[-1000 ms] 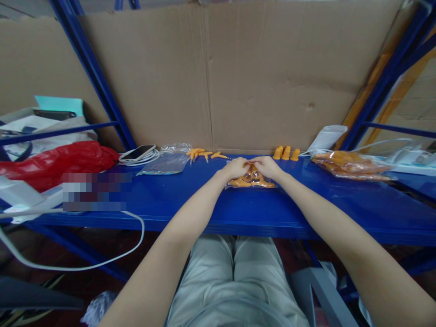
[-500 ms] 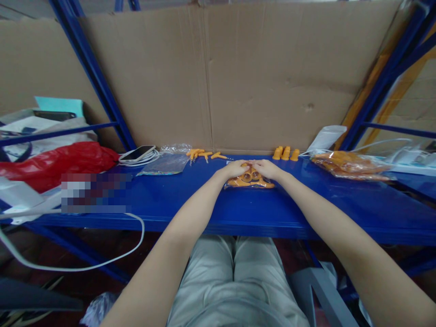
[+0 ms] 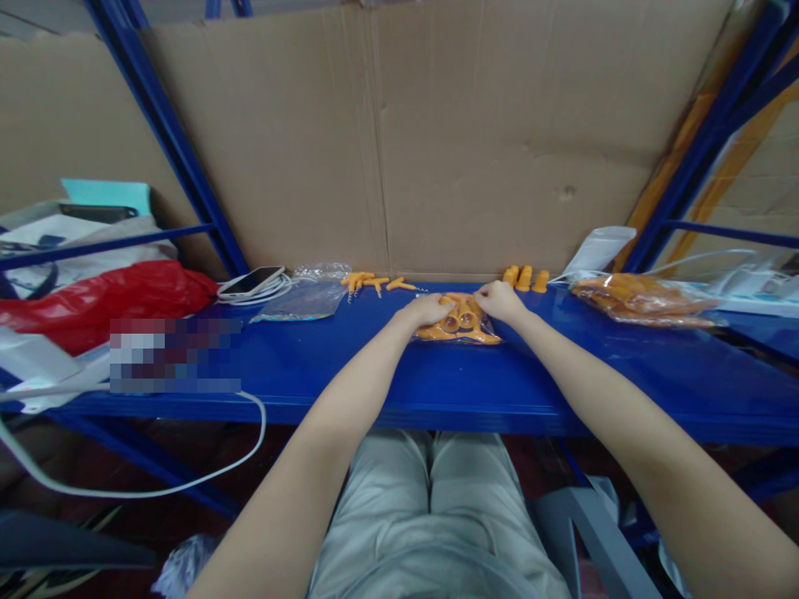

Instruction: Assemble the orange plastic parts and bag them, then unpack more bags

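On the blue shelf in front of me lies a clear plastic bag (image 3: 460, 336) with orange plastic parts inside, two of them showing round open ends. My left hand (image 3: 430, 310) grips the bag's upper left side, its thumb lying over the plastic. At the upper right corner, my right hand (image 3: 501, 300) is closed with fingers pinched together on the bag's edge; the exact grip is partly hidden. Behind the bag to the left are several orange corkscrew-like pieces (image 3: 376, 283) with metal spirals. Three orange thimble-shaped cups (image 3: 525, 279) stand behind my right hand.
A flat clear bag (image 3: 303, 301) and a phone (image 3: 253, 281) on a coiled white cable lie left. Further left is a red bag (image 3: 143, 291). To the right sits another bag of orange parts (image 3: 637, 298) near a white power strip (image 3: 761, 306). A cardboard sheet (image 3: 468, 150) stands behind.
My right hand has moved slightly right and up from the bag's middle to its corner, its fingers drawing together. My left hand stays on the bag.
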Tool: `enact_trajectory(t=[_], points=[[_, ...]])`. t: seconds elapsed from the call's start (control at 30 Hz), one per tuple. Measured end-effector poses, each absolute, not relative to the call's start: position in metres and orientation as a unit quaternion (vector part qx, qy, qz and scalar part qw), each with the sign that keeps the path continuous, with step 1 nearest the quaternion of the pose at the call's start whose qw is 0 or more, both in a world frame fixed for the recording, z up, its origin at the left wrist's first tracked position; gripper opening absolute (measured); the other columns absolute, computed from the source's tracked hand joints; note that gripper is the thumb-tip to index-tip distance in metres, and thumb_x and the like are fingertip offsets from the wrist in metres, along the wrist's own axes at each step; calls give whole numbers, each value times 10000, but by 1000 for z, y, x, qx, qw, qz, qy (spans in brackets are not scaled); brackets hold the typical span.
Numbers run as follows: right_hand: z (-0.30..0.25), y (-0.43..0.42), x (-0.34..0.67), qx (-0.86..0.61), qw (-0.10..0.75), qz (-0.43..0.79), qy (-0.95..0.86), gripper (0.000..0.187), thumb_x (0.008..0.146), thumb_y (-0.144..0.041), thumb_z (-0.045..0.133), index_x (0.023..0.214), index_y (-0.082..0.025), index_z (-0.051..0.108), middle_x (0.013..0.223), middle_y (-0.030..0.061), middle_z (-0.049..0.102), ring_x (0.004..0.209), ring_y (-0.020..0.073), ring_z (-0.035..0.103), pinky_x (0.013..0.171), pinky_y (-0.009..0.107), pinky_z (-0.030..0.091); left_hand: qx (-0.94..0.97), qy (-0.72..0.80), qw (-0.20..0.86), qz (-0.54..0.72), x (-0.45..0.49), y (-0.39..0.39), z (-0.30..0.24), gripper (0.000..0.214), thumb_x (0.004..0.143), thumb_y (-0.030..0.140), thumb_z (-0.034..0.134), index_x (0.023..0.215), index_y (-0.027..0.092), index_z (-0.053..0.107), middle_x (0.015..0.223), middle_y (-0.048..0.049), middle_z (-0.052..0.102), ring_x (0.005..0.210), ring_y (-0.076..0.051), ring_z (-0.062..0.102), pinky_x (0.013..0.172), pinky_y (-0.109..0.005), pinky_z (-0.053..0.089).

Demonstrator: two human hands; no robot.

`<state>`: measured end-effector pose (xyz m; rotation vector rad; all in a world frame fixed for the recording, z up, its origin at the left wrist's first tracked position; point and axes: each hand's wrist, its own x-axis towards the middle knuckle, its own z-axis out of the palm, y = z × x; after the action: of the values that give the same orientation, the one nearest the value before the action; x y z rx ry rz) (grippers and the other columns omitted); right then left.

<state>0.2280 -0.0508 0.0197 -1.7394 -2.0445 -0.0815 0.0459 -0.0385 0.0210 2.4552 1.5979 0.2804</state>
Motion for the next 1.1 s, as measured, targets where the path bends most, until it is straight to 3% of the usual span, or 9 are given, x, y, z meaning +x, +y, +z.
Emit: enact_trajectory(t=[0.13,0.27,0.5,0.83,1.1], points=[[18,-44,235,-664,314,78,-674,352,877,-270,442,834,-116,755,734,129,735,822,264,711,798,329,561,853,500,109,105,36,-27,16,578,928,537,393,1324,154,568,1416,-143,540,1306,-270,516,1057,-334,393],[18,-43,243,-683,346,177,-619,375,894,-302,418,886,-91,728,756,152,726,688,263,706,689,381,592,877,435,148,140,26,-15,10,535,897,505,481,1305,176,588,1406,-114,560,1275,-240,542,1048,-304,402],[15,-38,253,-688,344,54,-637,335,897,-317,451,800,-127,710,855,187,726,996,327,677,897,416,523,895,345,243,143,27,-19,13,442,864,407,567,1257,219,636,1351,-63,618,1220,-209,581,1036,-305,421],[19,-50,237,-695,243,166,-656,369,876,-420,538,671,-144,673,856,164,734,883,308,702,786,365,542,898,378,172,144,42,-38,17,415,944,414,460,1239,198,655,1325,-52,636,1232,-210,572,1051,-288,398],[24,-59,238,-652,315,384,-573,393,765,-533,697,867,-154,707,808,161,735,856,352,709,786,460,572,884,412,162,149,41,-37,18,371,934,381,491,1164,193,713,1211,-54,701,1100,-223,645,965,-290,453]])
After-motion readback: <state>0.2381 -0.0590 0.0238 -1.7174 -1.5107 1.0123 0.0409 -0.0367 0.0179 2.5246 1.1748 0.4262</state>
